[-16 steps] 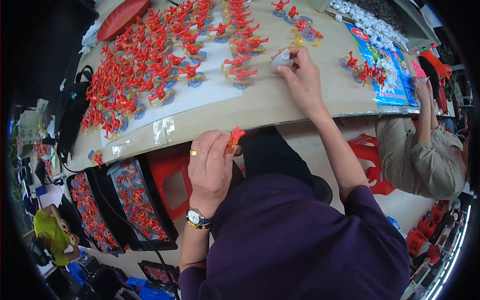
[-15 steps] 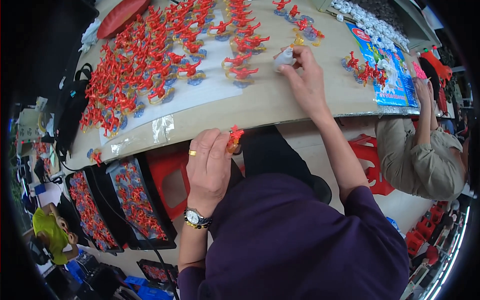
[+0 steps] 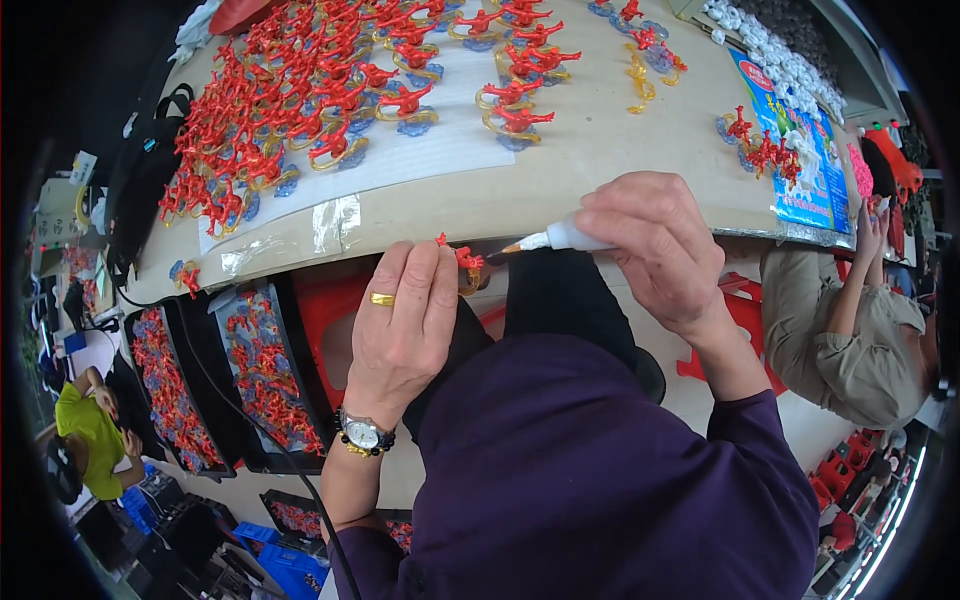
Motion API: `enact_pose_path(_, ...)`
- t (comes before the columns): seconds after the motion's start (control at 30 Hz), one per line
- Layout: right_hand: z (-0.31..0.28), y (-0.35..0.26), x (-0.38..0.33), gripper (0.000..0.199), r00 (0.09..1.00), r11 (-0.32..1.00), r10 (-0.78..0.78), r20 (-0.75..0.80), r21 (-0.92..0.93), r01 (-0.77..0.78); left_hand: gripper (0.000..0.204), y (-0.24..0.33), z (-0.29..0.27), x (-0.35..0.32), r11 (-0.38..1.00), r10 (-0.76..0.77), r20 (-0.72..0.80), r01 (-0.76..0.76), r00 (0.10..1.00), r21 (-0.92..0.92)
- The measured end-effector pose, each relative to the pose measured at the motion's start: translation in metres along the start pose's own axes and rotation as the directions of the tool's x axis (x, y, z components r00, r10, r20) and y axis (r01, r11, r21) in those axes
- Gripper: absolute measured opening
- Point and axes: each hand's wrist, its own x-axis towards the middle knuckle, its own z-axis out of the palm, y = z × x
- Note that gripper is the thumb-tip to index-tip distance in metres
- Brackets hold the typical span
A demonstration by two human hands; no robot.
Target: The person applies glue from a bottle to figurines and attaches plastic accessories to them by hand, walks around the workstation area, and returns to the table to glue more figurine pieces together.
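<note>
Between the fingers of my left hand (image 3: 402,335) is a small red figurine (image 3: 466,257), held just off the table's front edge. Its lower part is mostly hidden by my fingers. My right hand (image 3: 662,245) grips a white squeeze bottle (image 3: 577,235) lying nearly level, its narrow tip aimed left. That tip is close to the figurine; whether they touch I cannot tell. On the table beyond, many red figurines (image 3: 330,100) with yellow rings and bluish clear bases stand crowded on a white sheet (image 3: 300,205).
Black trays (image 3: 262,380) full of similar pieces sit below the table at left. A few figurines (image 3: 768,160) lie by a blue printed sheet (image 3: 815,190) at right, near a heap of white pieces (image 3: 770,55). A co-worker (image 3: 850,330) sits at right, another person (image 3: 95,430) far left.
My right hand has brought the squeeze bottle from over the table down toward me, beside the figurine. The bottle has turned so its tip points left. My left hand still holds the figurine.
</note>
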Motion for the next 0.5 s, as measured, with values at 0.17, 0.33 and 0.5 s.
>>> enact_pose_path(0.17,0.000,-0.013,0.003,0.032,0.999,1.000,-0.008,0.035,-0.010,0.008,0.031,0.001,-0.003,-0.001,0.999,0.029,0.031,-0.030,0.999,0.035)
enact_pose_path(0.33,0.000,-0.016,0.004,0.031,0.997,0.997,-0.054,0.059,-0.044,0.057,0.032,0.003,-0.003,-0.001,0.999,0.024,0.022,-0.025,0.999,0.041)
enact_pose_path(0.5,0.001,-0.019,0.004,0.029,0.995,0.995,-0.069,0.078,-0.063,0.074,0.032,0.005,-0.003,-0.002,0.999,0.036,0.016,-0.036,0.999,0.035)
